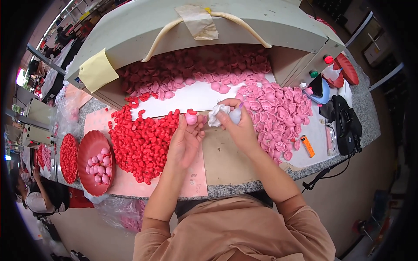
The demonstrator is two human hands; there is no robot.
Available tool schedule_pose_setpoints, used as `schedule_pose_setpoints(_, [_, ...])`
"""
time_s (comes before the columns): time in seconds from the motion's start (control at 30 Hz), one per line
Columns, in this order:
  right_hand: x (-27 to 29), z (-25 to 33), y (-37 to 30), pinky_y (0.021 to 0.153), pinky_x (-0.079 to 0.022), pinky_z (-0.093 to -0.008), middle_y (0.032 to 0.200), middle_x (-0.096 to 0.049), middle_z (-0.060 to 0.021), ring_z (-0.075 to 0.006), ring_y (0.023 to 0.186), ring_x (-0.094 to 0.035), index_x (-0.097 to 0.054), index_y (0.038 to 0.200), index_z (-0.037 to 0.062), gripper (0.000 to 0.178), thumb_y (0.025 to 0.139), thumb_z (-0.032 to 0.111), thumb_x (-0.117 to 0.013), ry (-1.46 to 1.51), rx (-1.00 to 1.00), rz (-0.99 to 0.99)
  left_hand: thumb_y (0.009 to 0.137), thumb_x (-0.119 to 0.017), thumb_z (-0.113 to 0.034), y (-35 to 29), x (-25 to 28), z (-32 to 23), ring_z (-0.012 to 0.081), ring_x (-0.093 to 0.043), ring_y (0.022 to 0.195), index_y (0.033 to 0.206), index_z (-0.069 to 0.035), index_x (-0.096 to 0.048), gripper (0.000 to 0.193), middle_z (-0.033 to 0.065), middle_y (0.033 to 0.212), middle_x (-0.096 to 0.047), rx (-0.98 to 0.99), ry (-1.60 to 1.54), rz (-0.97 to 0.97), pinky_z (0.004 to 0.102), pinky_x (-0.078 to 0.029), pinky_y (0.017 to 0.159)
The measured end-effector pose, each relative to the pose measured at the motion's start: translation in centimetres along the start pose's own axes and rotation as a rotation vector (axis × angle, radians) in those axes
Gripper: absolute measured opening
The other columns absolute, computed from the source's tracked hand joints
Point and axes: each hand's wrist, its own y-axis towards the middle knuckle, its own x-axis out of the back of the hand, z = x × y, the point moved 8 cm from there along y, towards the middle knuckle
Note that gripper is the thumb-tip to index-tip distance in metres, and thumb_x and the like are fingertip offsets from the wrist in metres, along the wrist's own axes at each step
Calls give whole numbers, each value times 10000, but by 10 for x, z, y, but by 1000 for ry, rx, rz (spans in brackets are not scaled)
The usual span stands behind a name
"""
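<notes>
My left hand, palm turned up, pinches a small round pink piece with a red piece on its top. Close by, my right hand is wrapped around a small translucent squeeze bottle with a purple tip. A crumpled white tissue is also held in its fingers. Beside my left hand spreads a heap of small glossy red pieces. To the right of my right hand lies a heap of pink petal-shaped pieces.
A red scalloped bowl with pink balls stands left, beside a dish of red pieces. Ahead, a grey open-fronted housing arches over more pink pieces. An orange object and black pouch lie right. Another person sits far left.
</notes>
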Motion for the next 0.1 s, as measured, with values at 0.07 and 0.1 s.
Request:
schedule_pose_setpoints(0.07, [-9, 15, -1, 762, -437, -255, 1026, -567, -66, -137, 883, -541, -482, 1132, 74, 331, 865, 192, -638, -265, 200, 36, 928, -495, -420, -1, -8, 5, 150, -538, 969, 1108, -80, -551, 389, 42, 1063, -599, 39, -33, 36, 287, -432, 798])
schedule_pose_setpoints(0.1, [-20, 26, -6, 883, -413, -297, 1107, -536, -96, -186, 991, -518, -480, 1175, 95, 403, 839, 209, -671, -525, 397, 75, 928, -500, -410, -3, -15, 5, 152, -531, 978, 1118, -96, -550, 370, 19, 1091, -591, 9, 13, 38, 289, -434, 812])
